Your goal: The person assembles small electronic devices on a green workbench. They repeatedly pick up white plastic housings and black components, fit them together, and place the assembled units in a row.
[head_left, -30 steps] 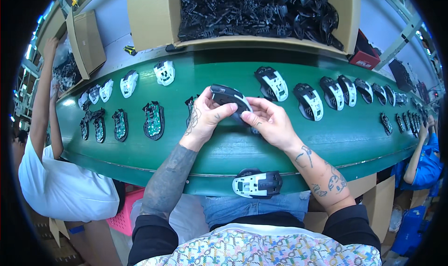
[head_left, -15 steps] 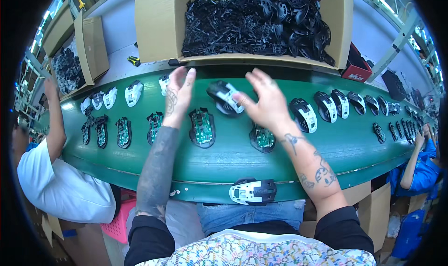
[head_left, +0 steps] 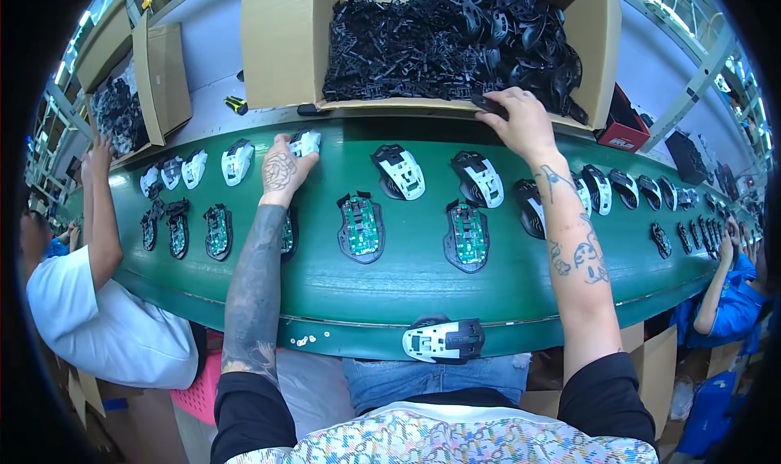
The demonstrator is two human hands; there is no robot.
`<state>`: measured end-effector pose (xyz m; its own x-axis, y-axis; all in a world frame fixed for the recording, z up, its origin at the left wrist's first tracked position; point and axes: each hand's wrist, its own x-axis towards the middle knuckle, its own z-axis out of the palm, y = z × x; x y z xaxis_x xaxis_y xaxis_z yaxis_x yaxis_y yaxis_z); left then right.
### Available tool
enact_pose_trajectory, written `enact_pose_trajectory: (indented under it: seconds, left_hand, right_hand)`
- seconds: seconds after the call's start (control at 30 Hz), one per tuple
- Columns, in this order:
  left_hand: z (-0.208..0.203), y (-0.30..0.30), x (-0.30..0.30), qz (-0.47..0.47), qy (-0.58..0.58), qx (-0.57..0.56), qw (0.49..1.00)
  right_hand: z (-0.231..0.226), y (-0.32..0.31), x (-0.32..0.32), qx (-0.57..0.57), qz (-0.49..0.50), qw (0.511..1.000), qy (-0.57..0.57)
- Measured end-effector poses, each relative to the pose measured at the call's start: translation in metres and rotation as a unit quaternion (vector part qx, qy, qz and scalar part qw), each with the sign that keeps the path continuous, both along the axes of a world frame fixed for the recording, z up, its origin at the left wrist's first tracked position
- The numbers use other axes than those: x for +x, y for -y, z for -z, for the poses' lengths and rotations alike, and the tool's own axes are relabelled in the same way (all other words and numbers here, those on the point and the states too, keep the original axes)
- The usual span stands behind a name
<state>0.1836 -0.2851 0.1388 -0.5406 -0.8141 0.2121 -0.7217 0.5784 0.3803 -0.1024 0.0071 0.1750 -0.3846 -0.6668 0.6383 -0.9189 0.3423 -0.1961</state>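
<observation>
My left hand point(head_left: 285, 169) grips a white mouse shell point(head_left: 305, 143) by its sides, at the far edge of the green belt. My right hand point(head_left: 525, 124) reaches to the front edge of the big cardboard box, thumb and fingers pinching a small black plastic part point(head_left: 488, 104). Between the hands, a black-and-white mouse shell point(head_left: 399, 171) and a second such shell point(head_left: 478, 179) rest on the belt. Nearer to me lie two black mouse bases with green circuit boards point(head_left: 360, 226) point(head_left: 468, 235). My left forearm partly hides another base.
The cardboard box point(head_left: 281, 41) holds heaped black plastic parts point(head_left: 407, 49). More shells and bases line the green belt point(head_left: 390, 289) on both sides. A black-and-white mouse piece point(head_left: 443, 339) sits on the near ledge beside small pale bits point(head_left: 309, 339). Co-workers sit left and right.
My right hand has let go of a black-and-white shell, now lying on the belt, and moved up to the box edge. My left hand has moved left and taken hold of the white shell.
</observation>
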Motion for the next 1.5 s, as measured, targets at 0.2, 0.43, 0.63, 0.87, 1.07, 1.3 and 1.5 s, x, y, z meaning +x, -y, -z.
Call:
enact_pose_trajectory:
  seconds: [0.2, 0.43, 0.63, 0.87, 1.07, 1.3, 1.5]
  left_hand:
    - [-0.015, -0.035, 0.023, 0.108, -0.446, 0.523, 0.718]
    - [-0.043, -0.125, 0.008, 0.216, -0.511, 0.671, 0.493]
    - [-0.031, -0.163, -0.017, 0.196, -0.502, 0.699, 0.471]
    - [-0.015, -0.182, -0.018, 0.233, -0.493, 0.683, 0.486]
    - [-0.003, -0.204, -0.017, 0.23, -0.5, 0.545, 0.632]
    - [0.003, -0.206, -0.015, 0.246, -0.493, 0.426, 0.717]
    - [-0.006, -0.203, -0.014, 0.259, -0.444, 0.375, 0.772]
  right_hand:
    - [-0.008, 0.003, -0.028, -0.19, 0.031, 0.955, 0.227]
    - [-0.031, 0.059, -0.029, 0.143, 0.037, 0.971, 0.187]
    - [-0.036, 0.073, -0.017, 0.204, 0.089, 0.949, 0.222]
    - [-0.037, 0.012, 0.031, -0.125, -0.016, 0.931, 0.341]
    - [0.001, -0.019, 0.163, -0.238, -0.126, 0.796, 0.543]
    - [0.02, -0.024, 0.177, -0.227, -0.17, 0.773, 0.568]
    - [0.03, -0.028, 0.171, -0.201, -0.22, 0.747, 0.595]
